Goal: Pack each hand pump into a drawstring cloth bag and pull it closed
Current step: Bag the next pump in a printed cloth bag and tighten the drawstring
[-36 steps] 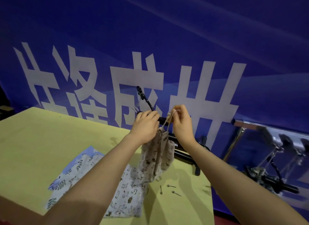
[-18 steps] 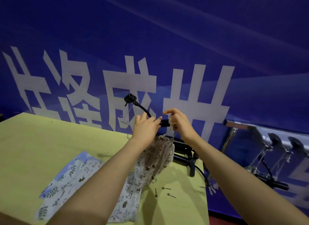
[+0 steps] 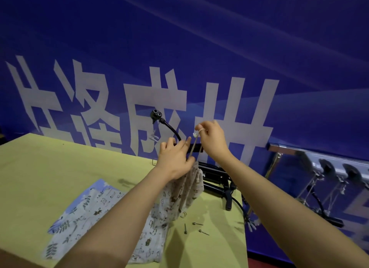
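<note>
Above the far edge of the yellow worktop (image 3: pixel 40 168) I see my left hand (image 3: pixel 175 162) gripping the gathered neck of the printed drawstring bag (image 3: pixel 187 192), with the hand pump (image 3: pixel 159 118) standing in it, hose and black nozzle head arching up out of the top. My right hand (image 3: pixel 211 139) pinches the drawstring (image 3: pixel 193 146), stretched taut from the bag's mouth. More printed bags (image 3: pixel 95 212) lie flat on the worktop, near three small needles (image 3: pixel 196 227).
</note>
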